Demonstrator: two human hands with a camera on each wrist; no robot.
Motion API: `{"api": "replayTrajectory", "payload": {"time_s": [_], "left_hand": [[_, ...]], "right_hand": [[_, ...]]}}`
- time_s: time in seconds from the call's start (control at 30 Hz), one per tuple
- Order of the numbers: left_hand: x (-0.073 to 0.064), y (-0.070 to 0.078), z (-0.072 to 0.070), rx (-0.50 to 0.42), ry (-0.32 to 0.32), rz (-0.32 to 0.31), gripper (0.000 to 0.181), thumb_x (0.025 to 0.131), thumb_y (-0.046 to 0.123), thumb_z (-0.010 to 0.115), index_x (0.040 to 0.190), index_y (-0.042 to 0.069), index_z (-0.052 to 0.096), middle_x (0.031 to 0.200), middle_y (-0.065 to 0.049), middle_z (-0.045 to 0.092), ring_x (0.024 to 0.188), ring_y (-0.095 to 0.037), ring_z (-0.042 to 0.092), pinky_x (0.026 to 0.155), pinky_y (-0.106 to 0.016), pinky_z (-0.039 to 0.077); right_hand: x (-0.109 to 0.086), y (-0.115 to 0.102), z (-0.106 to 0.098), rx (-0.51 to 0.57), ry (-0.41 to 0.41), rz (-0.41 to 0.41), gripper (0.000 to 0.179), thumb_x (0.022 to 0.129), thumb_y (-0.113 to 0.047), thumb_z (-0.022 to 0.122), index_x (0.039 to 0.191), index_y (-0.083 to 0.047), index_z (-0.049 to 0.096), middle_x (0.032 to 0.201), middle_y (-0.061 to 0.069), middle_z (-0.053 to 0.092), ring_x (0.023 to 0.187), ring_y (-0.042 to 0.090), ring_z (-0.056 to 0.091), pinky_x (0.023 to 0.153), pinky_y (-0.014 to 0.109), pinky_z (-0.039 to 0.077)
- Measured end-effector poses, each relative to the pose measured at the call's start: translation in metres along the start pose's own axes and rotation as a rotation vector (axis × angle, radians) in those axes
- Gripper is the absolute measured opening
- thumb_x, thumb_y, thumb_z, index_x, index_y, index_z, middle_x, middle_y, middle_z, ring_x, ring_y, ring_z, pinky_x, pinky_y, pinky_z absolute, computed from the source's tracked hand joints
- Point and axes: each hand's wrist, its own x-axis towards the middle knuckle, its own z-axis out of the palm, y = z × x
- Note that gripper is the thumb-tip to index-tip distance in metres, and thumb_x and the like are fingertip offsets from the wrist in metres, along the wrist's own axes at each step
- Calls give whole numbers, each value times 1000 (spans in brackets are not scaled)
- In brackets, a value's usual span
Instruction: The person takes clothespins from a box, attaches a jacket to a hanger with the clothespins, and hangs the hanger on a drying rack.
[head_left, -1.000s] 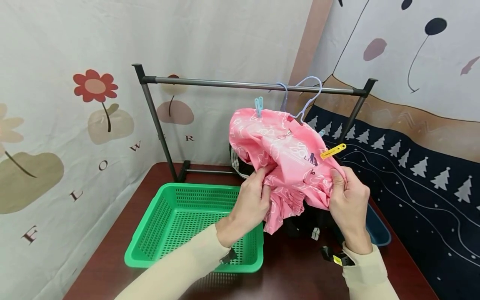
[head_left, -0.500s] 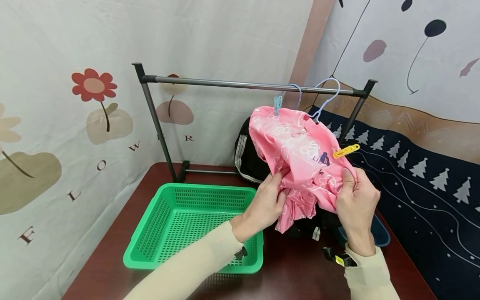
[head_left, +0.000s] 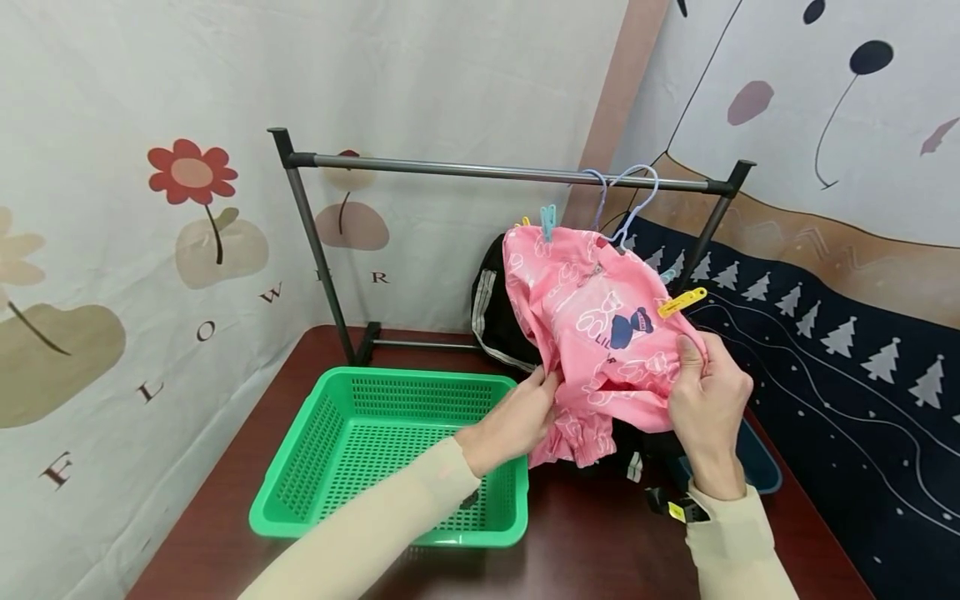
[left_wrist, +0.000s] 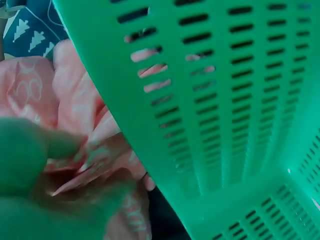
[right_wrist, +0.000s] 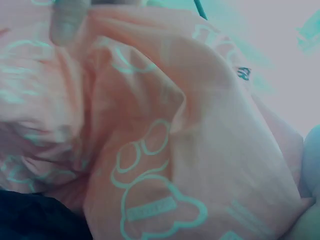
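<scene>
A pink top with white outline prints and a dark bear motif hangs from a lilac hanger on the rack's bar. A blue clothespin sits at its upper left, and a yellow clothespin is clipped at its right shoulder. My right hand pinches the top's right side, thumb in front. At the lower left, my left hand holds the edge of the fabric. The left wrist view shows its blurred fingers around a fold of pink cloth. Pink fabric fills most of the right wrist view.
A green perforated basket stands on the dark red table below my left forearm. The metal rack's bar crosses behind. A black garment with white stripes hangs behind the top. A blue bin is at the right.
The top and hanger shifted right, then slightly back left. The front now lies flatter, showing more of the bear print. My left hand has dropped slightly along the edge; both hands keep hold.
</scene>
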Motion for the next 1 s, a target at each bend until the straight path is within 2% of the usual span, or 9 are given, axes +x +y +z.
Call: {"api": "replayTrajectory", "payload": {"time_s": [0.23,0.37,0.47,0.6,0.77,0.93,1.0], "left_hand": [[-12,-8,-12,93,-157,-32,43,111,23,80,145,0,66,126,-17,74,113,-29,76,103,-42,68],[-25,-11,-25,118,-260,-75,61,112,39,81,158,5,62,140,-15,75,128,-32,75,115,-45,65],[-37,-13,-35,99,-308,-114,71,113,44,80,170,11,55,155,-16,70,141,-34,70,123,-49,61],[-51,-16,-47,83,-328,-119,72,114,44,78,175,15,52,162,-16,66,148,-34,67,126,-52,59],[-64,-19,-60,98,-345,-74,60,116,41,75,165,10,63,164,-15,67,151,-32,67,126,-51,59],[-76,-19,-72,95,-331,-64,51,115,37,77,158,11,70,159,-13,70,148,-32,69,124,-51,61],[-81,-19,-77,97,-314,-68,49,115,37,77,157,12,71,158,-12,71,148,-32,69,124,-51,61]], "right_hand": [[-1,3,4,-11,-19,-49,29,117,-16,70,124,11,80,90,31,78,72,-15,52,62,5,38],[-3,3,7,-9,-35,-99,25,116,-11,72,123,11,79,92,31,80,74,-17,50,65,3,40],[-3,3,10,-8,-43,-136,22,115,-8,72,122,12,79,91,30,80,75,-18,49,67,2,41],[-3,2,13,-7,-39,-167,20,114,-7,72,121,12,79,88,29,79,76,-19,49,66,3,40],[-1,0,15,0,-26,-198,18,113,-5,74,120,11,80,83,27,77,73,-15,48,64,7,38],[2,-3,19,6,-25,-238,17,111,-2,75,122,9,80,80,25,75,68,-4,50,62,8,37],[4,-4,20,7,-24,-251,16,110,-1,75,121,9,80,81,25,76,65,6,55,62,8,37]]}}
